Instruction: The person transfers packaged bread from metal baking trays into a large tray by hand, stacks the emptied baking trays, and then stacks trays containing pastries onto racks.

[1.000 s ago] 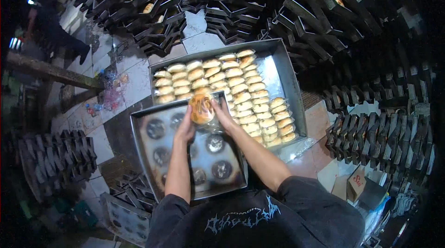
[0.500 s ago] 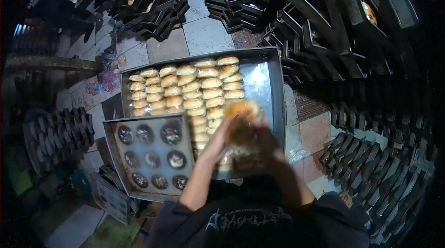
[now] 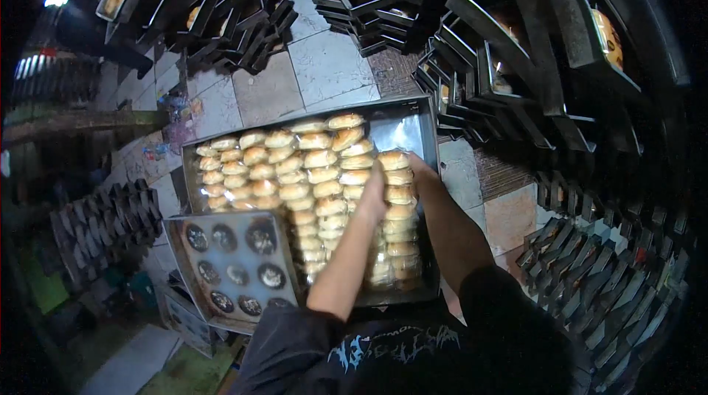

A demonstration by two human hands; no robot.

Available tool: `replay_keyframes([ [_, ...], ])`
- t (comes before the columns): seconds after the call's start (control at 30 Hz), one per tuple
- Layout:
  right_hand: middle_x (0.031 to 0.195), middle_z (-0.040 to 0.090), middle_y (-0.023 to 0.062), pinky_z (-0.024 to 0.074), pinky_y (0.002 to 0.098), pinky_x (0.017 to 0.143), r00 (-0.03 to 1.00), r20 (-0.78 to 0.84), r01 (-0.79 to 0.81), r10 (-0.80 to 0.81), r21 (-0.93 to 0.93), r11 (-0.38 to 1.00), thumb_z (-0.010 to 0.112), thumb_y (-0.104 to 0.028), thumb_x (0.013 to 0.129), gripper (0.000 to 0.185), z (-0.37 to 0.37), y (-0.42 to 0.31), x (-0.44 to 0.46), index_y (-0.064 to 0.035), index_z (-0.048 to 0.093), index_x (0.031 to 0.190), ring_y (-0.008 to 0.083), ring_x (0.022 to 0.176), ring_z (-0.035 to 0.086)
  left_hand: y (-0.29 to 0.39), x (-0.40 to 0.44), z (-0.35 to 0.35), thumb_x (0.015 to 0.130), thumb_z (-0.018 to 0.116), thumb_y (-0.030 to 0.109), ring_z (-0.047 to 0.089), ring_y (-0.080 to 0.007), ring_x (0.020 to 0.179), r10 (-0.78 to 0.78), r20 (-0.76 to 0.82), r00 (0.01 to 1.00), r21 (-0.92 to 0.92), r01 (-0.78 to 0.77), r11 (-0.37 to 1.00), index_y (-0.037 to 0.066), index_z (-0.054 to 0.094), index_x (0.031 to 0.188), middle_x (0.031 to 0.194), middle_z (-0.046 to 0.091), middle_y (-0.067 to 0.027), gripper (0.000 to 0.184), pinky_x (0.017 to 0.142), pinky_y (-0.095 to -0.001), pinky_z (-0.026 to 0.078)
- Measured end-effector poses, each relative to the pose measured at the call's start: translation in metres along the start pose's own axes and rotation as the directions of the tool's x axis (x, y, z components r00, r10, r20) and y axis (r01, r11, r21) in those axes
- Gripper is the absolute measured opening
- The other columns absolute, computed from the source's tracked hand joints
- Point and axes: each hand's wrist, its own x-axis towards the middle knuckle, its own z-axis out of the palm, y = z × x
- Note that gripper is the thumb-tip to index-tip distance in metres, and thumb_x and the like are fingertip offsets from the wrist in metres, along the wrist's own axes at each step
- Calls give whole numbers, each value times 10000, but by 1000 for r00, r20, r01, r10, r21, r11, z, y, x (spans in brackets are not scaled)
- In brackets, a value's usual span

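Observation:
A large metal tray [image 3: 310,112] holds rows of golden-brown buns [image 3: 317,159], seemingly in shiny clear wrapping. At the tray's right side, a column of wrapped buns [image 3: 398,196] lies between my two hands. My left hand [image 3: 375,192] grips its left side, thumb pointing up the column. On the opposite side, close to the tray's right wall, my right hand [image 3: 419,168] holds the same buns; its fingers are partly hidden. Bare shiny metal shows beyond the top bun.
A baking pan with round hollows [image 3: 236,275] rests over the tray's lower left corner. Stacked metal pans [image 3: 509,63] with bread stand at the top and right. More stacked pans [image 3: 107,218] sit at left. Light floor tiles [image 3: 328,63] lie between them.
Both hands have lowered the buns from above the tray into its right side, forming a column beside the other rows. The view has shifted slightly.

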Motion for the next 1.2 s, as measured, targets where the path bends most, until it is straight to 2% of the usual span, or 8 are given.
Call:
replay_keyframes([
  [0.13,1155,476,170,377,361,906,974,-221,-48,-41,-385,922,651,-184,658,686,-7,10,28,9,354,1246,255,1050,485,-114,17,-26,815,486,446,179,-370,1281,881,326,342,792,-607,-57,46,281,1326,1380,196,-224,680,997,-566,153],
  [0.23,1132,499,180,393,360,885,936,-321,-136,-147,-712,689,633,-237,696,640,-19,-18,34,17,386,1228,262,1020,507,-150,10,-19,802,500,433,141,-393,1286,752,480,451,876,-283,-390,36,288,1318,1377,186,-234,685,994,-573,155],
  [0.53,1257,422,232,300,356,976,975,-140,-169,170,-970,173,330,-492,869,664,17,-47,58,85,446,1176,328,1173,408,-178,-54,-88,836,469,408,90,-434,1288,778,406,480,885,-420,-203,11,219,1337,1391,115,-265,687,1006,-577,75],
  [0.67,1229,446,240,313,354,966,965,-239,-264,112,-883,387,290,-532,873,710,22,-36,39,96,461,1157,327,1172,411,-196,-129,-158,791,564,221,234,-440,1235,862,236,449,807,-585,84,-53,242,1304,1326,232,-306,666,1020,-454,203],
  [0.77,1041,552,265,371,403,894,865,-296,-192,-405,-941,278,356,-483,867,602,59,-64,-17,62,553,1033,383,1037,495,-221,-159,-255,781,565,149,295,-393,1216,932,63,356,865,-486,127,-67,279,1280,1316,286,-273,615,1022,-413,226],
  [0.87,866,583,222,391,447,760,288,36,109,-957,-994,-5,489,-252,846,318,91,-13,-107,42,569,934,367,829,523,-221,-185,-381,839,514,147,298,-353,1225,902,-405,153,786,-445,429,-55,302,1274,1319,311,-224,524,1013,-428,239],
  [1.0,961,570,207,408,360,790,862,-54,202,-504,-875,439,467,-330,883,409,163,136,-228,44,527,1035,268,901,536,-152,-201,-588,810,580,271,425,-368,1100,856,-397,-330,914,-58,401,-33,461,1158,1175,461,-243,477,922,-434,332],
  [1.2,1198,455,156,328,332,934,969,139,245,-205,-671,700,399,-436,896,595,220,301,-228,58,379,1228,241,1093,424,-109,-155,-683,845,309,601,423,-257,1148,617,-329,715,341,-519,784,93,470,1230,1162,528,-133,658,976,-367,304],
])
